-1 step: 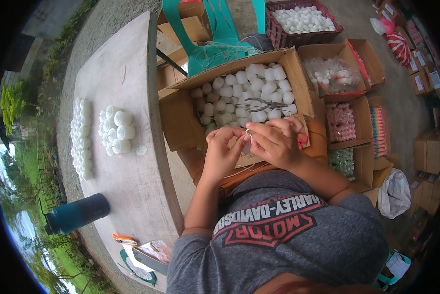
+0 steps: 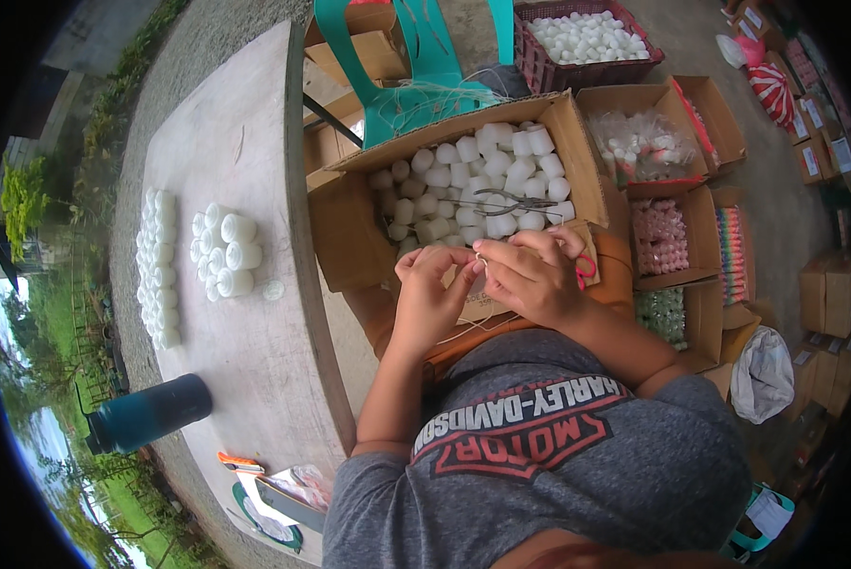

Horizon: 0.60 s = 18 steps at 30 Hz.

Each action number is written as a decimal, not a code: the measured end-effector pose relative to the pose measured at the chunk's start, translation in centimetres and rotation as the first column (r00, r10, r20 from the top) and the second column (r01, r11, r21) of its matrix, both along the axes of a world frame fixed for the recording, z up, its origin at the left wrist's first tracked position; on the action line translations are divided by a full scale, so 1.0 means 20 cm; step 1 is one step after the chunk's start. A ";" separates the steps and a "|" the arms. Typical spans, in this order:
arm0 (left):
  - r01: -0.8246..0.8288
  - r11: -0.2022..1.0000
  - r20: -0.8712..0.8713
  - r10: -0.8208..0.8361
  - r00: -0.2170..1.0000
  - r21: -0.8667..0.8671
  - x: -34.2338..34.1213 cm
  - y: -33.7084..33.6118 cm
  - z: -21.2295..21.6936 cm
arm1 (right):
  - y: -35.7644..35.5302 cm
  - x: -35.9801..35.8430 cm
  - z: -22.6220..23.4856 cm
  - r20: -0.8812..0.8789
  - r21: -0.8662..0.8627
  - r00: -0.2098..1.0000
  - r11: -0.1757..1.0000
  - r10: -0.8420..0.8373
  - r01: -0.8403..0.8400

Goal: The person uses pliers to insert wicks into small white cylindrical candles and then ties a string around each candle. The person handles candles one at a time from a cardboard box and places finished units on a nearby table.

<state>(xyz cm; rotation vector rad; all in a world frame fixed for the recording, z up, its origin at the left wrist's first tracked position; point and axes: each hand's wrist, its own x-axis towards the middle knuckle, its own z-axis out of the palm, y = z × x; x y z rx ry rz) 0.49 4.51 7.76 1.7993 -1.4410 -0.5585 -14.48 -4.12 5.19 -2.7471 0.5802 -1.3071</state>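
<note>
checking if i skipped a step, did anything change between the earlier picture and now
Nothing visibly changed. Both hands, left hand and right hand, are pinched together on a small item over the cardboard box of white cylinders, with the pliers lying on top. The white pieces on the table and the dark bottle are as they were.

Left hand (image 2: 432,289) & right hand (image 2: 536,275) meet fingertip to fingertip, pinching sth small and thin, too tiny to ID. Just behind: open cardboard box (image 2: 577,142) full of white caps (image 2: 473,180), pliers (image 2: 506,202) lying on top. Left on table (image 2: 245,360): rows of white caps (image 2: 160,270), dark bottle (image 2: 150,414) on its side. Teal chair (image 2: 425,66) behind box.
</note>
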 end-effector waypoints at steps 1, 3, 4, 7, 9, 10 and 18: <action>-0.007 1.000 0.008 0.007 1.000 -0.003 0.00 0.00 -0.01 | 0.00 0.00 0.00 -0.007 0.000 1.000 1.000 0.019 -0.019; -0.022 1.000 0.023 0.022 0.999 -0.011 -0.02 0.01 -0.02 | 0.00 0.00 -0.01 0.003 0.060 1.000 0.998 0.029 -0.029; -0.051 0.998 0.081 0.054 0.995 -0.034 -0.03 0.00 -0.02 | -0.01 0.01 -0.01 0.020 0.119 1.000 0.993 0.019 -0.022; -0.122 0.989 0.167 0.134 0.977 -0.081 -0.08 -0.01 -0.03 | -0.04 0.03 0.00 0.060 0.332 0.997 0.942 0.037 -0.055; -0.162 0.984 0.109 0.169 0.980 -0.067 -0.09 -0.01 -0.04 | -0.05 0.03 0.00 0.074 0.449 0.995 0.888 0.068 -0.095; -0.138 0.986 0.152 0.150 0.977 -0.088 -0.09 -0.01 -0.04 | -0.05 0.02 -0.02 0.078 0.464 0.994 0.880 0.072 -0.100; -0.096 0.994 -0.058 0.093 0.994 -0.043 -0.03 -0.03 -0.10 | -0.08 0.03 -0.02 0.003 0.487 0.997 0.871 0.074 -0.066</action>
